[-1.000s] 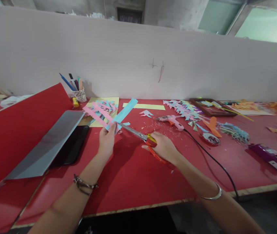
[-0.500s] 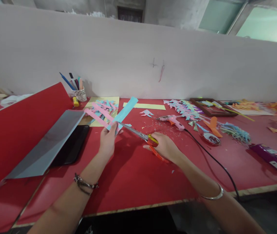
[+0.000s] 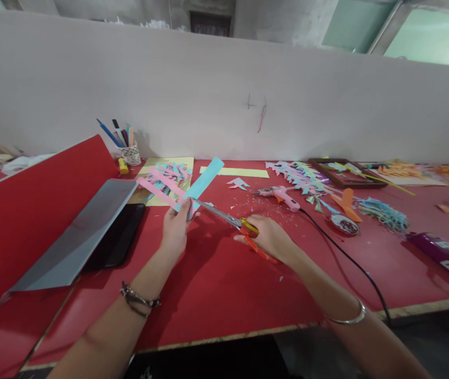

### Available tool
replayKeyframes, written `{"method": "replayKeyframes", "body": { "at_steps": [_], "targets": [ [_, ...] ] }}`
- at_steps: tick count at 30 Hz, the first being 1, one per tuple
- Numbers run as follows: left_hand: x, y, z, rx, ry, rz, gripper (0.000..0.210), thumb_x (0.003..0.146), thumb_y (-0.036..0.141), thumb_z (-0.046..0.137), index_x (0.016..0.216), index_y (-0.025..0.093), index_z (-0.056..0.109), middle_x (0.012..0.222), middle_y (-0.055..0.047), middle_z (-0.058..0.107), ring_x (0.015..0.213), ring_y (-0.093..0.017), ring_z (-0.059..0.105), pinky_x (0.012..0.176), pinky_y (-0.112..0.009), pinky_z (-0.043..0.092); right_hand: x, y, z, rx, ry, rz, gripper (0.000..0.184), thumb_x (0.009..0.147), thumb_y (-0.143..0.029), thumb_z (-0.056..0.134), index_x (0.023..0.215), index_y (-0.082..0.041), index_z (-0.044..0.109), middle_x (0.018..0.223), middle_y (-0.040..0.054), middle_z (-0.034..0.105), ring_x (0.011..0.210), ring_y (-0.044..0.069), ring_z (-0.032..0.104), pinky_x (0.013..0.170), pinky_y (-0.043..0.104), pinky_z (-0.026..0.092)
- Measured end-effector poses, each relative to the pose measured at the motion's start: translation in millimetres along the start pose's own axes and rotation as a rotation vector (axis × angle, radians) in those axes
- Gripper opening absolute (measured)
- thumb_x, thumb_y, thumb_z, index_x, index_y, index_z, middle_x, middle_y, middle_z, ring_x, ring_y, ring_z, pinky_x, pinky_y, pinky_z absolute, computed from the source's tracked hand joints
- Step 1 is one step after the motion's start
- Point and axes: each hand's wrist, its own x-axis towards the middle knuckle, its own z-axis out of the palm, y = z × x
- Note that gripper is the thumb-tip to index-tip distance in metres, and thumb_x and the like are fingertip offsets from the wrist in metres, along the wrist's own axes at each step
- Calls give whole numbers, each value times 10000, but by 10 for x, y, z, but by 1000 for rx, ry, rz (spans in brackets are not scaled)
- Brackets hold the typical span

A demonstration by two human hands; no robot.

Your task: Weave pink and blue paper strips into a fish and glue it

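Between thumb and fingers, my left hand [image 3: 176, 227] pinches paper strips above the red table. A light blue strip [image 3: 207, 178] slants up to the right, and pink strips [image 3: 166, 181] slant up to the left, crossing near my thumb. My right hand [image 3: 268, 237] grips scissors [image 3: 243, 225] with yellow and orange handles, the handles spread apart. Their metal blades reach left to the paper beside my left thumb; whether paper lies between the blades I cannot tell. A small folded pink-and-blue paper piece [image 3: 239, 183] lies beyond the scissors.
A pink glue gun [image 3: 279, 196] with a black cord lies right of centre, among paper scraps. Cut paper garlands [image 3: 297, 176], a brown tray [image 3: 345, 179] and a purple power strip [image 3: 443, 255] are further right. At left stand a pen cup [image 3: 130, 154] and a red board [image 3: 46, 210].
My right hand has shifted very slightly right, and the scissor handles look a little wider apart. My left hand and the paper strips stay nearly in place.
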Motion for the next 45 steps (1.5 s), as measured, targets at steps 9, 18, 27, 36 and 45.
{"method": "replayKeyframes", "body": {
  "at_steps": [9, 18, 27, 36, 45],
  "targets": [
    [-22, 41, 20, -27, 2, -8, 302, 424, 310, 778, 560, 153, 559, 502, 70, 522, 469, -54, 481, 495, -197, 432, 9, 40, 4, 27, 17, -26, 342, 724, -465, 558, 598, -187, 405, 623, -18, 459, 546, 96, 385, 496, 211, 230],
    [220, 205, -136, 183, 220, 234, 119, 590, 203, 626, 606, 184, 510, 508, 83, 480, 436, -57, 407, 444, -194, 328, 103, 286, -2, 63, 250, 54, 446, 748, -576, 429, 534, -209, 292, 508, -36, 385, 479, 95, 328, 488, 233, 199],
    [343, 332, -251, 481, 199, 548, 71, 587, 227, 649, 610, 190, 594, 549, 57, 541, 547, -116, 489, 592, -242, 418, 34, 131, -17, -148, 117, 133, 303, 729, -483, 548, 661, -194, 491, 728, 39, 586, 633, 149, 521, 511, 228, 266],
    [363, 328, -274, 344, 150, 576, 198, 563, 376, 688, 604, 202, 601, 613, 32, 605, 657, -144, 571, 694, -266, 480, 45, 135, 6, -256, 31, 148, 295, 719, -459, 575, 817, -181, 599, 890, 73, 628, 788, 210, 587, 550, 248, 326],
    [236, 414, -149, 146, -99, 373, 244, 442, 314, 761, 592, 215, 596, 572, 50, 566, 501, -83, 505, 505, -207, 464, 45, 192, 16, -201, 48, 29, 240, 756, -357, 568, 898, -176, 634, 913, 83, 614, 897, 225, 555, 732, 300, 412]
  ]
}}
